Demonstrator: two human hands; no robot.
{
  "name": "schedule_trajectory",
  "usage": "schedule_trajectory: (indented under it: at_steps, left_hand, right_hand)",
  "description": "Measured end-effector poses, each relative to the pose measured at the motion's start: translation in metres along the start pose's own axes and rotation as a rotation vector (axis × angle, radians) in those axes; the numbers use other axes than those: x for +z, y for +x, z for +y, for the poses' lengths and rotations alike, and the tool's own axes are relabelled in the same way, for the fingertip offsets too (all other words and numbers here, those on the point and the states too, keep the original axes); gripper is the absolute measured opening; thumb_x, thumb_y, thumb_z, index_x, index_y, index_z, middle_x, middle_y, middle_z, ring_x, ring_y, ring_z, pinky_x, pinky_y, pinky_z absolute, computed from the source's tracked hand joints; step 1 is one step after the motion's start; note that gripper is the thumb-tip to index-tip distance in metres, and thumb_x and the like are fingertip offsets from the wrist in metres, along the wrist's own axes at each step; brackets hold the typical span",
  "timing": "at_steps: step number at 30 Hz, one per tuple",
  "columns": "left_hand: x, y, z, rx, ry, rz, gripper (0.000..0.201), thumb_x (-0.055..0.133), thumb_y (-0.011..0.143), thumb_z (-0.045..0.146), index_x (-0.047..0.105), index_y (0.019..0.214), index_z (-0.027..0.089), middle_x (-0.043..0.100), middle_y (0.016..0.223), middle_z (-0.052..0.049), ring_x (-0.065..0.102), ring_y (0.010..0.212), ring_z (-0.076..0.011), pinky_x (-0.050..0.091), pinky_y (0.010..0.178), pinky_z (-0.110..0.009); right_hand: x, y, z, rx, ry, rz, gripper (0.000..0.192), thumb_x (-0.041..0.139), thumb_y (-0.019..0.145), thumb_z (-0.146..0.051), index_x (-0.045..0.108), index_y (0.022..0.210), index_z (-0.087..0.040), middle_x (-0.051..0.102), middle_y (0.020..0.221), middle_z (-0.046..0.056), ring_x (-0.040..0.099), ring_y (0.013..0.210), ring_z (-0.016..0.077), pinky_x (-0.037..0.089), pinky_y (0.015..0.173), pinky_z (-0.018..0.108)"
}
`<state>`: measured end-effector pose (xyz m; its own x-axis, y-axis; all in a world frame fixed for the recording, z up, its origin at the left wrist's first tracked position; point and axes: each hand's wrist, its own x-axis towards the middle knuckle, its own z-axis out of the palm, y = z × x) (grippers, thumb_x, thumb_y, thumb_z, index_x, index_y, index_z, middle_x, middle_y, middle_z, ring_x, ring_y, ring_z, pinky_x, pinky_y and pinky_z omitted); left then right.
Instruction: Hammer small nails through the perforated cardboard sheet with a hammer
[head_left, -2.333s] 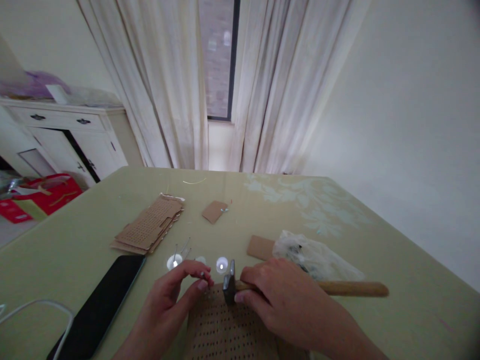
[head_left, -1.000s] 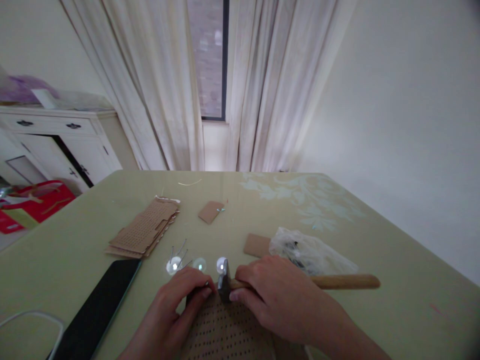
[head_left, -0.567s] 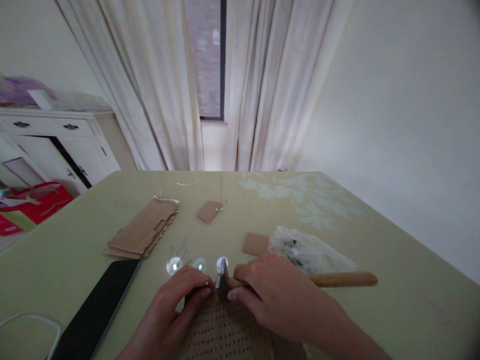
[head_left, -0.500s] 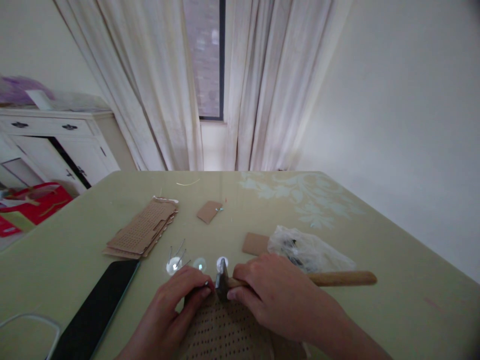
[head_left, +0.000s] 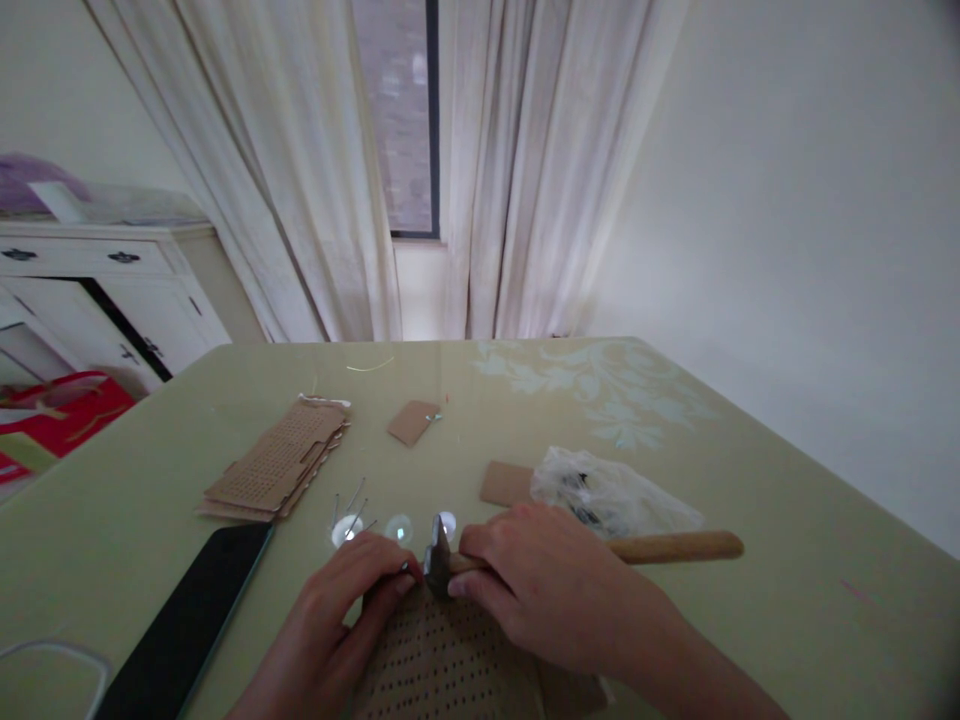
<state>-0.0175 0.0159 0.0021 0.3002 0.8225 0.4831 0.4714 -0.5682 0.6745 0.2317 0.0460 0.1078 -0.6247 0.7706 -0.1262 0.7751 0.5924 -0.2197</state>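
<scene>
My right hand is wrapped round the wooden handle of a hammer, close to its metal head. The handle runs out to the right past my wrist. The hammer head is over the far edge of a brown cardboard sheet dotted with rows of small holes. Just left of it, my left hand pinches a nail between thumb and forefinger; only its small metal end shows. Beyond my left fingers, several nails stick up from a white disc.
Two more round discs, a clear one and a white one, sit nearby. Perforated cardboard sheets are stacked at left, behind a black phone. A plastic bag overlaps a cardboard piece; another piece lies farther back.
The view has shifted slightly, moving everything a little to the left. Both hands, the hammer and the cardboard keep nearly the same positions relative to each other.
</scene>
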Motion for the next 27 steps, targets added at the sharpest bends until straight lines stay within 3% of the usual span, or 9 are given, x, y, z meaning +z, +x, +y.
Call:
schedule_trajectory:
  at_steps: [4, 16, 27]
  left_hand:
    - [0.0011, -0.0061, -0.0068, -0.044, -0.013, -0.018, 0.016, 0.063, 0.106, 0.018, 0.073, 0.111, 0.028, 0.077, 0.108, -0.002, 0.077, 0.101, -0.0163, 0.060, 0.084, -0.018]
    - [0.0006, -0.0098, -0.0111, -0.095, -0.017, -0.058, 0.013, 0.062, 0.108, 0.021, 0.072, 0.111, 0.028, 0.077, 0.110, -0.002, 0.076, 0.103, -0.0172, 0.060, 0.085, -0.019]
    - [-0.0021, -0.0024, -0.0017, -0.074, -0.020, -0.024, 0.013, 0.063, 0.107, 0.024, 0.075, 0.103, 0.026, 0.078, 0.100, -0.004, 0.077, 0.094, -0.0190, 0.061, 0.080, -0.021]
  right_hand:
    - [-0.0015, -0.0001, -0.0013, -0.001, 0.001, -0.003, 0.034, 0.062, 0.106, -0.048, 0.076, 0.089, -0.022, 0.082, 0.084, 0.008, 0.080, 0.079, 0.0311, 0.040, 0.064, 0.034]
    - [0.0007, 0.0014, 0.0012, -0.017, 0.000, 0.013, 0.034, 0.062, 0.106, -0.049, 0.077, 0.092, -0.022, 0.083, 0.084, 0.008, 0.079, 0.078, 0.0301, 0.042, 0.065, 0.033]
    - [-0.0026, -0.0010, -0.0012, -0.005, 0.015, -0.008, 0.035, 0.062, 0.107, -0.048, 0.078, 0.092, -0.021, 0.082, 0.085, 0.009, 0.079, 0.079, 0.0282, 0.043, 0.067, 0.033]
